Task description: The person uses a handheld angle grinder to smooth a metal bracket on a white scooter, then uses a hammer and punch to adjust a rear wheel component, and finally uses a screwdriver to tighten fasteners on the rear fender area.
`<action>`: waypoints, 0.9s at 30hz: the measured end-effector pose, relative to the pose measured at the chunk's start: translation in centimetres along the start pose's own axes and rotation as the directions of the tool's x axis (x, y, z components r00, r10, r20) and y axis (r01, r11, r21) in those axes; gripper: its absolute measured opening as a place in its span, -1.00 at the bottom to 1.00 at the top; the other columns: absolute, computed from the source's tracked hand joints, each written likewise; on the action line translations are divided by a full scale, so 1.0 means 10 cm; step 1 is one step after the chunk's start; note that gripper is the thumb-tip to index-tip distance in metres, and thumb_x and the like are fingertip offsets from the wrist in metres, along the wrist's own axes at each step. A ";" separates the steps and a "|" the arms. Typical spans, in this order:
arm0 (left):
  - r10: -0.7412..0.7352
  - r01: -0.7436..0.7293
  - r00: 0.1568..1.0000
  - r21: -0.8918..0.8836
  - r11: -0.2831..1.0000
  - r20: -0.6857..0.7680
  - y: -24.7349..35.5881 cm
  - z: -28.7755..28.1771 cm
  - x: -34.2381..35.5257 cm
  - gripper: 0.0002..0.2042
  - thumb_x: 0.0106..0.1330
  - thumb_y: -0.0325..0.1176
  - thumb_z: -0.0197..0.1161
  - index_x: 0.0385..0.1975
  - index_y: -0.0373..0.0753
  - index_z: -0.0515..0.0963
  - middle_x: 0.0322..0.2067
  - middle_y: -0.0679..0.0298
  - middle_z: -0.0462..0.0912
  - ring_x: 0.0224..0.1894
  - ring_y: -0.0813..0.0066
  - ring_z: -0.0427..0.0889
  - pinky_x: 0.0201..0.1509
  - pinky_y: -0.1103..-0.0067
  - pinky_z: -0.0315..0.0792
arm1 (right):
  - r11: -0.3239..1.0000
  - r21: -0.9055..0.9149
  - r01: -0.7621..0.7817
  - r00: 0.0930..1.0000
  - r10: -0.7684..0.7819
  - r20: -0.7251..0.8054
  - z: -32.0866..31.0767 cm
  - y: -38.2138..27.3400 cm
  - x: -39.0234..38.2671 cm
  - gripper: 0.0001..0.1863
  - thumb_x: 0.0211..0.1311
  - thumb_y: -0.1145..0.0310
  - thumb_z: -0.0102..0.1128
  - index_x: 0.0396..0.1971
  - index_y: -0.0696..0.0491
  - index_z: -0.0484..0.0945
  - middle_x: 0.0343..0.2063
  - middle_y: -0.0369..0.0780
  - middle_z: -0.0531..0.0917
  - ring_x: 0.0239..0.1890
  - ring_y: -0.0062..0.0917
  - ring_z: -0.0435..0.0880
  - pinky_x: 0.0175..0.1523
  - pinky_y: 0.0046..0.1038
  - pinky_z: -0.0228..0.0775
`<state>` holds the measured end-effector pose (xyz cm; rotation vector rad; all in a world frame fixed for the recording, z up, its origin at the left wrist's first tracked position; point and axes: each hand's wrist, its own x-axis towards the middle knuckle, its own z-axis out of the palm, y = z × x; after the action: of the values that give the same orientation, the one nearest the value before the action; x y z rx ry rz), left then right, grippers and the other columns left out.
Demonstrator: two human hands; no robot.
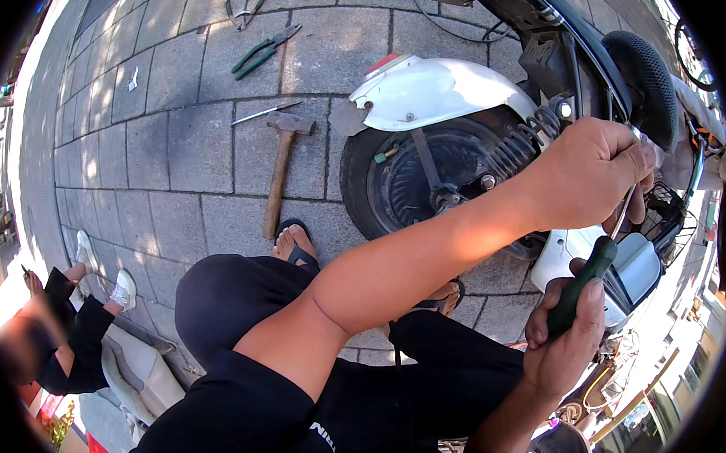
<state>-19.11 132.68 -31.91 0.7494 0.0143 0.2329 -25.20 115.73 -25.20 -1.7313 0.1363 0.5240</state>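
My right hand (pixel 569 320) is wrapped round the dark green handle of a screwdriver (pixel 594 273), its metal shaft pointing up and away. My left arm reaches across to the right, over the rear wheel (pixel 430 173) of a scooter. At the frame below the black saddle (pixel 646 81), my left hand (pixel 604 172) is closed, fingertips meeting at the upper end of the shaft. Whatever those fingers pinch is hidden, and so is the screwdriver's tip. Beside the wrist are a coil spring shock absorber (pixel 516 148) and the scooter's white rear fender (pixel 442 92).
On the paving lie a wooden-handled hammer (pixel 279 170), a slim metal rod (pixel 264 114), green-handled pliers (pixel 264 52) and another pair of pliers (pixel 243 12). A seated person (pixel 58 335) is at the lower left. A wire basket (pixel 673 214) stands beyond my hands.
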 end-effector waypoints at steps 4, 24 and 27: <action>-0.098 0.165 0.964 0.267 0.950 -0.248 0.19 -0.04 -0.23 -0.60 0.69 -0.12 0.12 -0.23 -0.38 0.64 -0.49 0.17 0.78 -0.58 0.62 0.63 -0.48 0.62 0.48 | 0.984 -0.167 -0.060 0.994 0.074 0.076 0.09 0.14 0.02 -0.56 0.66 0.03 0.16 0.10 0.16 0.54 -0.39 -0.34 0.54 -0.58 -0.82 0.34 -0.51 -0.70 0.11; -0.778 0.763 0.627 0.241 0.599 -0.051 1.94 3.02 -2.14 -0.58 0.72 -0.05 0.09 -0.12 -0.34 0.64 -0.28 0.32 0.75 -0.36 0.59 0.70 -0.20 0.58 0.57 | 0.878 -0.271 -0.395 0.917 0.360 -0.171 -0.92 -2.04 -3.95 -0.47 0.64 0.01 0.18 0.12 0.26 0.54 -0.28 -0.20 0.65 -0.24 -0.58 0.54 -0.07 -0.41 0.49; -0.824 0.740 0.555 0.387 0.551 0.113 2.12 3.44 -2.34 -0.61 0.72 -0.06 0.10 -0.06 -0.32 0.66 -0.22 0.35 0.74 -0.25 0.63 0.68 -0.15 0.56 0.56 | 0.903 -0.206 -0.377 0.909 0.318 -0.269 -1.10 -2.12 -4.46 -0.49 0.64 0.03 0.17 0.15 0.25 0.54 -0.23 -0.17 0.65 -0.22 -0.55 0.54 -0.03 -0.40 0.47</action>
<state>-42.89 119.46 6.03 1.0035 0.1195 -0.7938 -54.04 101.66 13.89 -2.0307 0.5781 0.6221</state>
